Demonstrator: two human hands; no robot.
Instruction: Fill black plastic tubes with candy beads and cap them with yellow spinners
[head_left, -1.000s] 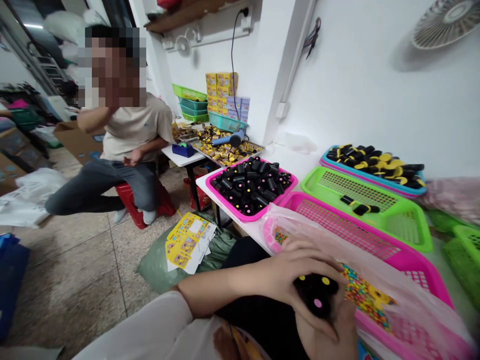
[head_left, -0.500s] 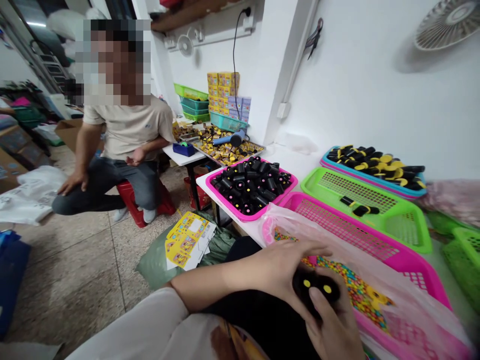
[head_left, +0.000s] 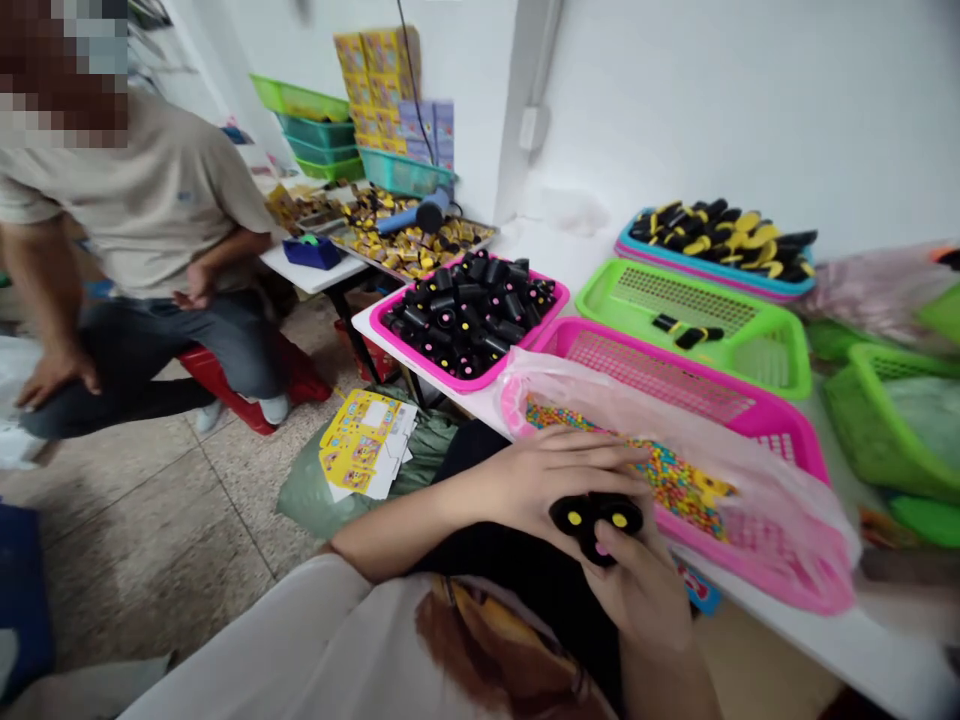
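Between my two hands sit three small black cylinders (head_left: 589, 505), their round ends turned towards me, two with a yellow dot and one with a pink dot. My left hand (head_left: 555, 475) wraps over them from above and the left. Below and to the right, my right hand (head_left: 637, 570) grips the same cylinders, its thumb pressed against their ends. Just beyond my hands, a pink basket (head_left: 814, 480) holds a clear plastic bag with many small coloured beads (head_left: 682, 490). A pink tray (head_left: 390, 335) at the left is heaped with similar black cylinders.
A green basket (head_left: 787, 360) holds a few black-and-yellow pieces; a blue basket (head_left: 634, 235) behind it is full of them. A seated person (head_left: 142, 210) is at the left, near a table with a tray of yellow pieces (head_left: 420, 245). Printed yellow card (head_left: 352, 450) lies on a green sack.
The view has tilted down and closer to the table. My hands still hold the black cylinders; the pink-dotted end now shows, and my left fingers lie closer over them.
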